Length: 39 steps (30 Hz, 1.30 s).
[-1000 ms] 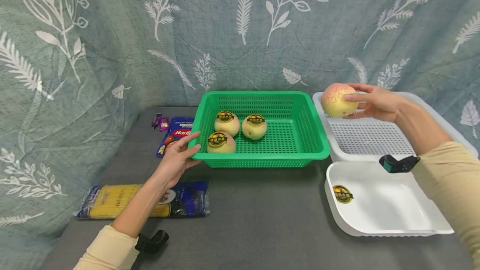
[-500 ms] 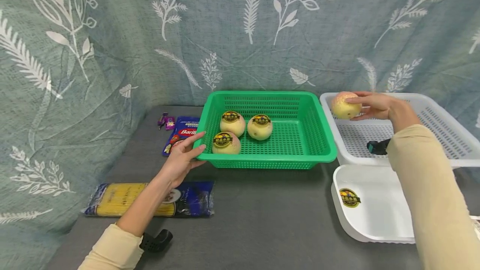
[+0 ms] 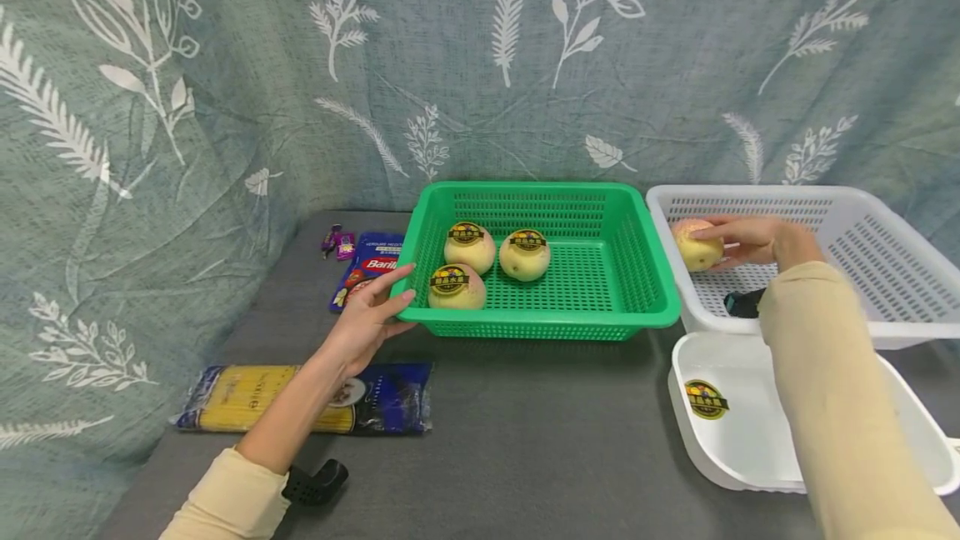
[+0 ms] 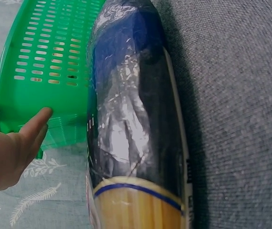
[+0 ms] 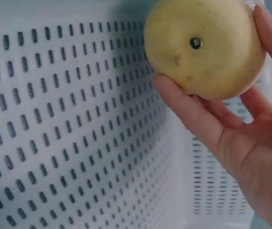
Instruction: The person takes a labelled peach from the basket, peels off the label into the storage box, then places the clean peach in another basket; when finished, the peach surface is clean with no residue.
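Note:
In the head view my right hand [image 3: 746, 240] holds a yellow peach [image 3: 697, 247] with a pink blush inside the left end of the white basket [image 3: 907, 329]. The right wrist view shows the peach's [image 5: 202, 47] underside with a small dark hole, thumb and fingers around it. My left hand [image 3: 367, 319] holds the front left corner of the green basket [image 3: 525, 319]; in the left wrist view its fingers [image 4: 38, 124] lie against the outer wall below the rim. Three peaches [image 3: 525, 257] with black-and-gold labels sit in the left half of the green basket.
A white tub [image 3: 757, 432] with a loose label [image 3: 706, 399] inside stands before the white basket. A spaghetti pack [image 3: 247, 398] lies under my left forearm. Behind it are a blue Barilla pouch [image 3: 372, 261] and small purple candies [image 3: 343, 246]. A patterned curtain [image 3: 450, 65] hangs behind.
My right hand has lowered the peach from above the white basket's left rim down into that basket. My left hand stays at the green basket's corner. The head view has shifted slightly.

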Motion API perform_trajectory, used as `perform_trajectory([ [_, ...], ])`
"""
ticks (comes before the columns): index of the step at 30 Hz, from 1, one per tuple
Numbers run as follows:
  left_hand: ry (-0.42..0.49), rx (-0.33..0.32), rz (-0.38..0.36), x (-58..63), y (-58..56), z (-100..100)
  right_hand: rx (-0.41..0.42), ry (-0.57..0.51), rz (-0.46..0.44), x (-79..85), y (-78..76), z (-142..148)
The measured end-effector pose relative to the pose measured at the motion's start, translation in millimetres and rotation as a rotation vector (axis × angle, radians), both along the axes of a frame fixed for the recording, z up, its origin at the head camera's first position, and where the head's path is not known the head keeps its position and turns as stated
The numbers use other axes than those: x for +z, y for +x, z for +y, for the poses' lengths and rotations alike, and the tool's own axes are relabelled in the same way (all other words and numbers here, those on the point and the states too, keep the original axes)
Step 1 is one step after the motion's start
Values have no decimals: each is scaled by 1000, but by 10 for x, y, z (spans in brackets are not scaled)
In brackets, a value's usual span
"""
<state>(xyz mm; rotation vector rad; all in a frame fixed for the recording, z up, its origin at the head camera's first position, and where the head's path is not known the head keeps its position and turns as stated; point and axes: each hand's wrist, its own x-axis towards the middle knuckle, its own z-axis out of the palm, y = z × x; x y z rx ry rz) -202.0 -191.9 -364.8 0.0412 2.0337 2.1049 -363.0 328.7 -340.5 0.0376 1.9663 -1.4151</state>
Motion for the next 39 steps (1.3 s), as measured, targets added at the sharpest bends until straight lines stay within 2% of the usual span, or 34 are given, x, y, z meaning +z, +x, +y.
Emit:
perform_trajectory([
  [5,5,7,-19,1,-18,10,0,-9,-17,-55,38,22],
  [9,5,15,-23,-6,-31,5,24,5,13,-49,41,47],
  [17,0,15,-19,-14,-20,-7,85,126,66,20,34,65],
  [23,10,8,-10,-13,-7,-2,94,177,83,83,55,62],
  [31,5,1,-3,-36,-24,-2,83,179,91,176,85,122],
  [35,12,1,0,-31,-22,-12,104,179,135,241,96,143],
  [39,11,-2,2,-13,-10,-11,76,115,196,360,89,121],
])
